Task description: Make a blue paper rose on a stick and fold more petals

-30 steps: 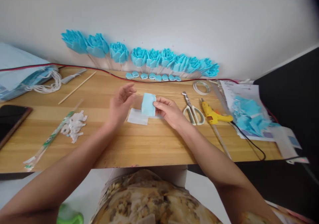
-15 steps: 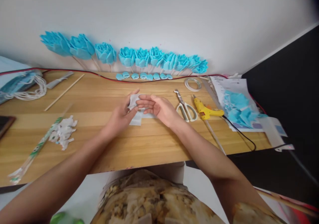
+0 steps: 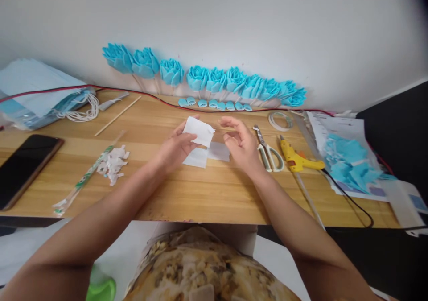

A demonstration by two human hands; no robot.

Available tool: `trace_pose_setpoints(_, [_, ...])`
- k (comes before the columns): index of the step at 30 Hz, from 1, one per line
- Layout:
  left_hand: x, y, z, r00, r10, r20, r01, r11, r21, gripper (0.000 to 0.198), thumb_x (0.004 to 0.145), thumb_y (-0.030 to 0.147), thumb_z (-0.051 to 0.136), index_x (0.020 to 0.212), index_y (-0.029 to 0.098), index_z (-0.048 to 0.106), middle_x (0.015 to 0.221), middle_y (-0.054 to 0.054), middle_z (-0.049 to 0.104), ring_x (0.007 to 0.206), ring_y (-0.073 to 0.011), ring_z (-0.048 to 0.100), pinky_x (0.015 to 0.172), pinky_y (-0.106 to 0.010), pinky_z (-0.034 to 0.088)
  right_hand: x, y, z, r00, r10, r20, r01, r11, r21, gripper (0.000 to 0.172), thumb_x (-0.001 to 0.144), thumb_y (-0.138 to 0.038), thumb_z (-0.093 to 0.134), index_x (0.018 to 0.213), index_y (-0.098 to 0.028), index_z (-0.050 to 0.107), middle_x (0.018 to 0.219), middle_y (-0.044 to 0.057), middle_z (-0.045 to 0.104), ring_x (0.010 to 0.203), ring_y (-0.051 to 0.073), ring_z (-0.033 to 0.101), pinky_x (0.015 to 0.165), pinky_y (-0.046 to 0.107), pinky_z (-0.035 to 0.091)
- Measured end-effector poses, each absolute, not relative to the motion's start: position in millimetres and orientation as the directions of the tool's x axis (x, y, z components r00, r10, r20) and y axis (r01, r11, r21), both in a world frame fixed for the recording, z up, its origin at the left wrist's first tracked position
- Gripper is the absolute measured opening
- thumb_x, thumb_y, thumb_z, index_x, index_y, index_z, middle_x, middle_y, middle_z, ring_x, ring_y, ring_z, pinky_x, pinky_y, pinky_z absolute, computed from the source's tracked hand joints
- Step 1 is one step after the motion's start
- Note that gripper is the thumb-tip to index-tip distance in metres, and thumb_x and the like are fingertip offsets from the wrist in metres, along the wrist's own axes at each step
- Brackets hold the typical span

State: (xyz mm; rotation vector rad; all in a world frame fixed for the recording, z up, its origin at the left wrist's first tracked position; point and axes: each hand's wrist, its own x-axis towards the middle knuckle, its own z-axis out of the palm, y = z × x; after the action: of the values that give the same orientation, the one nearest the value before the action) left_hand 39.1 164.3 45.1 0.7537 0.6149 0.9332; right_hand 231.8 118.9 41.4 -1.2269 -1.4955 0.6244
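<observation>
In the head view, my left hand (image 3: 177, 147) pinches a thin white square piece (image 3: 199, 131), its thumb on top and its fingers behind. The square's right corner is slightly curled. My right hand (image 3: 243, 142) hovers just to the right of that corner, fingers bent and apart, with nothing seen in it. Under and between my hands, a whitish square (image 3: 196, 157) and a greyish square (image 3: 219, 151) lie on the wooden table (image 3: 200, 194). I cannot tell whether these are paper or cloth.
Blue flowers on sticks (image 3: 214, 80) lean against the wall, with small blue rolled pieces before them. Scissors (image 3: 267, 151), a yellow glue gun (image 3: 297, 156), tape (image 3: 280, 121) and blue petals (image 3: 351, 158) lie right. Leftward are white scraps (image 3: 113, 163) and a phone (image 3: 26, 167).
My right hand has drawn away to the right from the white square. The square now shows flat and tilted in my left hand. The view has swung left, bringing the whole phone into sight.
</observation>
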Motion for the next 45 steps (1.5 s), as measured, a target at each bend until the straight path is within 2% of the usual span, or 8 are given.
trace_pose_setpoints(6, [39,160,39,0.531,0.838,-0.126,-0.382,0.370,0.847,0.062,0.071,0.019,0.079,0.131,0.021,0.061,0.098,-0.004,0.073,0.083,-0.0161,0.069,0.080,-0.029,0.054,228,114,41,-0.008,0.950,0.313,0.332,0.298,-0.895,0.038,0.094,-0.038,0.060,0.130,-0.029,0.059,0.123,0.006,0.069,0.112,0.022,0.065,0.092,0.038,0.054])
trace_pose_setpoints(12, [39,157,31,0.594,0.795,-0.119,-0.252,0.324,0.912,0.062,0.072,0.024,0.083,0.131,0.026,0.063,0.093,-0.001,0.070,0.072,-0.0133,0.063,0.066,-0.024,0.049,220,114,39,0.004,0.894,0.447,0.567,0.367,-0.738,0.030,0.089,-0.022,0.061,0.118,-0.030,0.067,0.094,0.001,0.072,0.090,0.019,0.066,0.088,0.038,0.054])
trace_pose_setpoints(18, [42,157,34,0.621,0.775,-0.116,-0.248,0.334,0.909,0.038,0.073,0.025,0.082,0.109,0.018,0.073,0.094,-0.004,0.074,0.077,-0.0150,0.066,0.074,-0.026,0.052,224,112,42,0.018,0.891,0.453,0.546,0.371,-0.751,0.030,0.096,-0.028,0.056,0.125,-0.029,0.064,0.101,0.002,0.074,0.090,0.019,0.068,0.088,0.037,0.054])
trace_pose_setpoints(24, [42,162,38,0.472,0.872,-0.130,-0.453,0.366,0.812,0.026,0.074,0.022,0.080,0.098,0.014,0.074,0.103,-0.010,0.077,0.096,-0.0221,0.072,0.089,-0.035,0.057,229,111,45,0.067,0.854,0.515,0.542,0.402,-0.738,0.031,0.098,-0.023,0.049,0.125,-0.029,0.061,0.119,0.006,0.072,0.110,0.023,0.066,0.094,0.041,0.053])
trace_pose_setpoints(29, [41,165,40,0.437,0.892,-0.120,-0.534,0.364,0.763,0.023,0.075,0.017,0.078,0.097,0.016,0.075,0.107,-0.008,0.078,0.107,-0.0227,0.070,0.098,-0.035,0.054,225,112,41,-0.020,0.813,0.582,0.620,0.467,-0.631,0.027,0.092,-0.010,0.049,0.106,-0.026,0.066,0.109,0.005,0.074,0.103,0.022,0.068,0.091,0.041,0.053])
trace_pose_setpoints(38, [44,160,36,0.508,0.860,-0.034,-0.534,0.345,0.772,0.027,0.076,0.027,0.082,0.100,0.015,0.076,0.106,-0.010,0.078,0.110,-0.0278,0.069,0.098,-0.041,0.051,222,116,34,-0.136,0.796,0.591,0.648,0.522,-0.555,0.024,0.087,-0.015,0.066,0.109,-0.026,0.067,0.109,0.004,0.075,0.100,0.022,0.068,0.087,0.040,0.054])
trace_pose_setpoints(42, [47,158,33,0.536,0.844,-0.014,-0.517,0.342,0.785,0.027,0.076,0.029,0.083,0.100,0.017,0.076,0.105,-0.009,0.078,0.107,-0.0253,0.070,0.099,-0.039,0.049,223,116,33,-0.097,0.787,0.609,0.614,0.529,-0.586,0.007,0.090,-0.018,0.066,0.092,-0.023,0.069,0.092,0.003,0.074,0.090,0.019,0.068,0.082,0.035,0.054])
trace_pose_setpoints(45, [47,158,33,0.546,0.838,-0.012,-0.522,0.351,0.777,0.030,0.078,0.035,0.082,0.102,0.017,0.076,0.108,-0.009,0.077,0.110,-0.0253,0.069,0.102,-0.040,0.047,221,116,34,-0.041,0.826,0.562,0.565,0.483,-0.669,0.007,0.091,-0.019,0.065,0.085,-0.022,0.068,0.085,0.001,0.073,0.082,0.016,0.067,0.076,0.031,0.054])
